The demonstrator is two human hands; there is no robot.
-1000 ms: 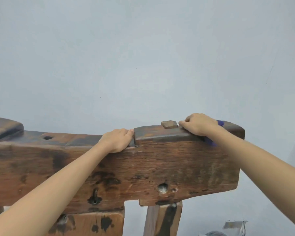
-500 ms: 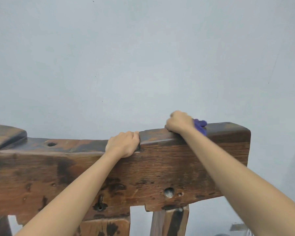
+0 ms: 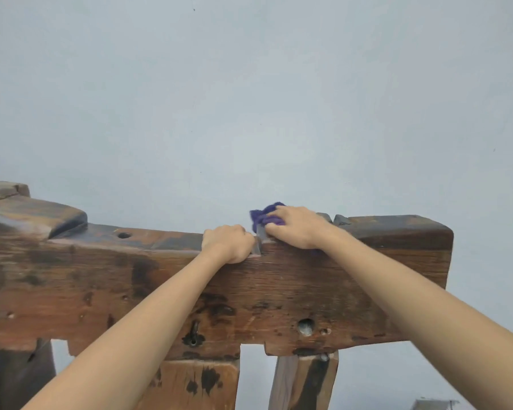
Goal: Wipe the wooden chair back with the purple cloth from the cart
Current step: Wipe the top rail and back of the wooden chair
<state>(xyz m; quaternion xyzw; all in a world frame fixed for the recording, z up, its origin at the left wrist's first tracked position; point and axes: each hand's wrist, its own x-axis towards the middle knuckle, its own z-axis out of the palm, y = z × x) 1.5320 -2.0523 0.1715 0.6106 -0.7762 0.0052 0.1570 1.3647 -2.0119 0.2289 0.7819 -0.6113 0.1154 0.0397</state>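
The purple cloth (image 3: 265,216) lies bunched on the top edge of the wooden chair back (image 3: 279,291), at about 12 o'clock from the rail's centre. The right hand (image 3: 295,227) presses it down, fingers curled over the wad; a tuft shows at the hand's 10 o'clock side. The left hand (image 3: 227,244) sits just beside it at 9 o'clock, closed into a loose fist over the top edge, gripping the rail and nothing else.

Procedure, as judged: keep the left hand braced to steady the chair. Draw the cloth along the top edge in overlapping strokes. Keep firm, even pressure. Work the cloth into the step at the right hand's 8 o'clock, where dust is likely to lodge.

The rail is a thick, rough slab, dark-stained, grained, with bored holes and notched lower corners. Such a surface may snag loose fibres. The cloth looks soft and fuzzy. A plain pale wall (image 3: 249,99) stands behind.
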